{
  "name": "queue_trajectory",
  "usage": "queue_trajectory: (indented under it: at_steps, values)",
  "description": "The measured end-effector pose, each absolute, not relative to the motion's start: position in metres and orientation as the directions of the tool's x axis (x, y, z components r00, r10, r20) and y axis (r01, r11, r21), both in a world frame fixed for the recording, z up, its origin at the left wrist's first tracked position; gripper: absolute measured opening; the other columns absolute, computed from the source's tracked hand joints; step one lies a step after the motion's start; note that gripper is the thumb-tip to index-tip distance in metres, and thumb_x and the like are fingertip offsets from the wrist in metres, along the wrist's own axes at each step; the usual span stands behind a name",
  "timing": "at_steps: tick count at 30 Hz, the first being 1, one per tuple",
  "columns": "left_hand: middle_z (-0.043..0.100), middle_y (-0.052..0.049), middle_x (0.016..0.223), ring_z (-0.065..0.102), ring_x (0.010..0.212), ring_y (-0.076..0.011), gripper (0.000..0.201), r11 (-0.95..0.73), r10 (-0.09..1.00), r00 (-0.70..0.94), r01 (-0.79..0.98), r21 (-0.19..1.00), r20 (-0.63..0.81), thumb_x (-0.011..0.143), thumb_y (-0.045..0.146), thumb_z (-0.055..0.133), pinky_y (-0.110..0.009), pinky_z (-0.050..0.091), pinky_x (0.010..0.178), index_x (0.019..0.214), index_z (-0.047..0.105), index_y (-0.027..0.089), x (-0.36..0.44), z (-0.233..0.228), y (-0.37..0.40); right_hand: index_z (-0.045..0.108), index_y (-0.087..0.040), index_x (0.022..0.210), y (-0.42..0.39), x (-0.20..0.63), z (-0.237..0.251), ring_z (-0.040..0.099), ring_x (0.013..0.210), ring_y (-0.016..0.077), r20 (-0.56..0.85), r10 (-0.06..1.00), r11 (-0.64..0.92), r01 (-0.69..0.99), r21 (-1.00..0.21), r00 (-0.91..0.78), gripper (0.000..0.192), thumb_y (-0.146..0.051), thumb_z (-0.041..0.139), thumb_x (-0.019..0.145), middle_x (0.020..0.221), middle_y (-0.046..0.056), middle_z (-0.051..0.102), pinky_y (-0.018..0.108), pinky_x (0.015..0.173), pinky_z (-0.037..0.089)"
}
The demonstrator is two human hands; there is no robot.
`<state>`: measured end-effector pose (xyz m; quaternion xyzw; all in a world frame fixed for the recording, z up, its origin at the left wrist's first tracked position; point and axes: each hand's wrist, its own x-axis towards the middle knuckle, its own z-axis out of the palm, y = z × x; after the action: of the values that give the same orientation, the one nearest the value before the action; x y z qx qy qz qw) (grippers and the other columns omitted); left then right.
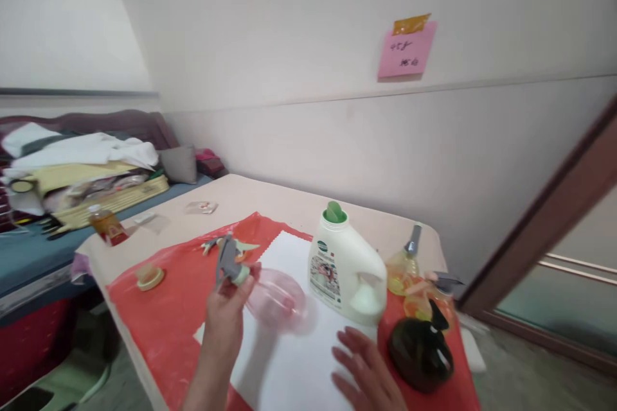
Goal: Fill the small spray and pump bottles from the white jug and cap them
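My left hand [225, 321] is closed around the neck of a clear pink spray bottle [277, 298] with a grey trigger head. The bottle is tilted on its side over a white sheet [289, 372]. To the right of it my right hand [364, 369] is open, fingers apart, holding nothing, above the sheet's right side. A white detergent jug [332, 263] with a green spout insert stands upright just beyond that hand. Close by on the right sits a dark round spray bottle [419, 353].
Several yellow and orange spray bottles [403, 270] stand at the right end of the table. Under the sheet lies a red plastic cover [168, 334], with a round cap [150, 277] and some trigger heads [241, 247] on it. An amber drink bottle [107, 225] is at the far left.
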<state>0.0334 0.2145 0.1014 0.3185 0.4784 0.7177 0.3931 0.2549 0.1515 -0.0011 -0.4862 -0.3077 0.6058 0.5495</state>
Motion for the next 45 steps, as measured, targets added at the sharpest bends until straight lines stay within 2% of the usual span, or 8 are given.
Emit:
queue_trajectory:
  at_steps: [5, 12, 23, 26, 32, 36, 40, 45]
  values:
    - [0.075, -0.012, 0.099, 0.069, 0.098, -0.0256, 0.031, 0.028, 0.995, -0.058, -0.592, 0.805, -0.078, 0.072, 0.035, 0.083, -0.039, 0.051, 0.090, 0.094, 0.072, 0.016, 0.087, 0.096, 0.200, 0.066, -0.029, 0.109, 0.162, 0.251, 0.016, 0.069, 0.099, 0.0270, -0.352, 0.772, -0.632, -0.700, -0.332, -0.530, 0.077, -0.082, 0.073, 0.053, 0.117, 0.005, 0.071, 0.040, 0.080, 0.054]
    - [0.074, -0.009, 0.098, 0.066, 0.100, -0.0230, 0.031, 0.086, 0.990, -0.043, -0.570, 0.817, -0.135, 0.074, 0.045, 0.079, -0.034, 0.051, 0.088, 0.086, 0.068, 0.019, 0.082, 0.097, 0.201, 0.062, -0.026, 0.121, 0.152, 0.245, 0.028, 0.071, 0.096, 0.0289, -0.124, 0.787, -0.603, -0.710, -0.364, -0.605, 0.064, -0.069, 0.065, 0.073, 0.110, 0.008, 0.073, 0.033, 0.069, 0.050]
    - [0.077, -0.010, 0.089, 0.070, 0.091, -0.0275, 0.036, 0.106, 0.984, -0.067, -0.516, 0.850, -0.164, 0.068, 0.051, 0.079, -0.039, 0.050, 0.091, 0.074, 0.065, 0.018, 0.095, 0.103, 0.192, 0.056, -0.018, 0.108, 0.157, 0.234, 0.017, 0.066, 0.060, 0.0210, -0.330, 0.751, -0.653, -0.573, -0.495, -0.571, 0.087, -0.092, 0.041, 0.065, 0.081, 0.008, 0.067, 0.030, 0.054, 0.046]
    - [0.077, -0.008, 0.088, 0.071, 0.089, -0.0246, 0.037, 0.144, 0.963, -0.127, -0.498, 0.855, -0.236, 0.067, 0.050, 0.080, -0.034, 0.052, 0.084, 0.074, 0.064, 0.018, 0.090, 0.097, 0.198, 0.050, -0.025, 0.117, 0.157, 0.233, 0.006, 0.068, 0.075, 0.0248, -0.360, 0.879, -0.474, -0.491, -0.731, -0.312, 0.078, -0.071, 0.070, 0.057, 0.102, 0.009, 0.066, 0.038, 0.062, 0.052]
    - [0.074, -0.004, 0.078, 0.071, 0.089, -0.0214, 0.033, 0.131, 0.941, -0.175, -0.599, 0.790, -0.289, 0.063, 0.040, 0.086, -0.032, 0.054, 0.086, 0.073, 0.065, 0.017, 0.087, 0.087, 0.209, 0.055, -0.034, 0.127, 0.151, 0.236, -0.021, 0.038, 0.138, 0.0398, 0.479, 0.878, 0.475, 0.118, -0.872, 0.011, 0.080, -0.030, 0.085, 0.052, 0.144, 0.009, 0.047, 0.055, 0.112, 0.033]
    - [0.069, 0.000, 0.070, 0.071, 0.080, -0.0179, 0.032, 0.067, 0.952, -0.193, -0.628, 0.776, -0.239, 0.063, 0.039, 0.087, -0.030, 0.054, 0.085, 0.071, 0.065, 0.017, 0.085, 0.087, 0.211, 0.046, -0.033, 0.134, 0.155, 0.232, -0.013, 0.052, 0.125, 0.0332, -0.049, 0.999, -0.042, -0.389, -0.920, 0.009, 0.087, -0.065, 0.079, 0.060, 0.145, 0.012, 0.045, 0.049, 0.096, 0.048]
    - [0.073, -0.004, 0.081, 0.071, 0.087, -0.0191, 0.029, 0.073, 0.974, -0.134, -0.574, 0.816, -0.181, 0.071, 0.041, 0.082, -0.029, 0.053, 0.085, 0.078, 0.066, 0.017, 0.087, 0.089, 0.206, 0.051, -0.030, 0.125, 0.158, 0.232, 0.013, 0.066, 0.092, 0.0248, -0.398, 0.781, -0.622, -0.660, -0.422, -0.482, 0.085, -0.081, 0.068, 0.059, 0.115, 0.009, 0.062, 0.039, 0.073, 0.051]
    - [0.074, -0.005, 0.079, 0.070, 0.086, -0.0179, 0.029, 0.068, 0.972, -0.148, -0.559, 0.826, -0.181, 0.076, 0.043, 0.078, -0.028, 0.053, 0.086, 0.077, 0.066, 0.016, 0.088, 0.090, 0.203, 0.056, -0.030, 0.115, 0.158, 0.232, 0.007, 0.064, 0.100, 0.0262, -0.236, 0.923, -0.372, -0.547, -0.750, -0.304, 0.071, -0.042, 0.086, 0.051, 0.111, 0.005, 0.062, 0.038, 0.077, 0.051]
